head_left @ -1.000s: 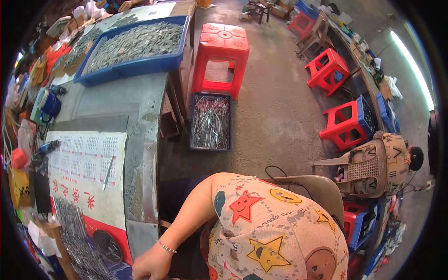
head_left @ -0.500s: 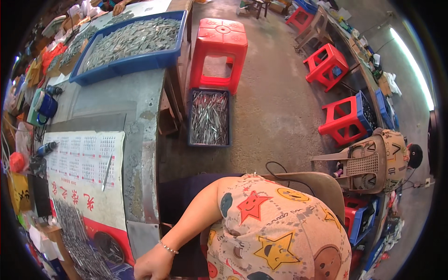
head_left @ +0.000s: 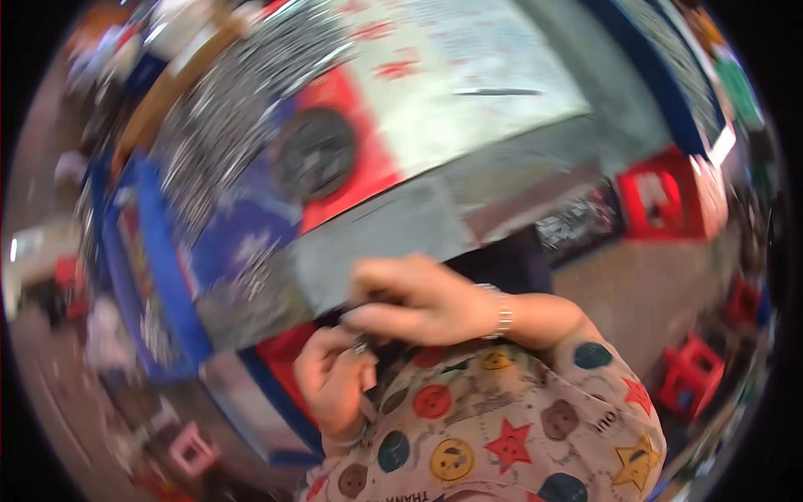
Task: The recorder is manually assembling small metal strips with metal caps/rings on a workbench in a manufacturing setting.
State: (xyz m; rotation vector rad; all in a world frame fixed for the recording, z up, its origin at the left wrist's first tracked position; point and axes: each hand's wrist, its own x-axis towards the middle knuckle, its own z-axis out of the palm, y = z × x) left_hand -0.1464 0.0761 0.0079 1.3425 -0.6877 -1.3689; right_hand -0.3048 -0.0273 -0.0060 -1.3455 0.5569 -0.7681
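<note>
My right hand, with a bracelet at its wrist, is held just in front of the table's edge, its fingers curled inward. Close against it, lower and to the left, my left hand has bent fingers and a ring on one of them. The fingertips of both hands meet near a small dark area; whatever they hold is blurred and cannot be made out. Beyond the hands lie a heap of thin metal rods, a dark round dish and a single slim metal rod on a printed paper sheet.
At the left stands a blue crate. A large blue tray of flat grey pieces sits at the upper right. Below the table's right side are a dark bin of metal pieces and a red stool.
My view has swung left toward the rod heap and the table's near edge. My left hand has come into sight, and both hands are now together in front of my body.
</note>
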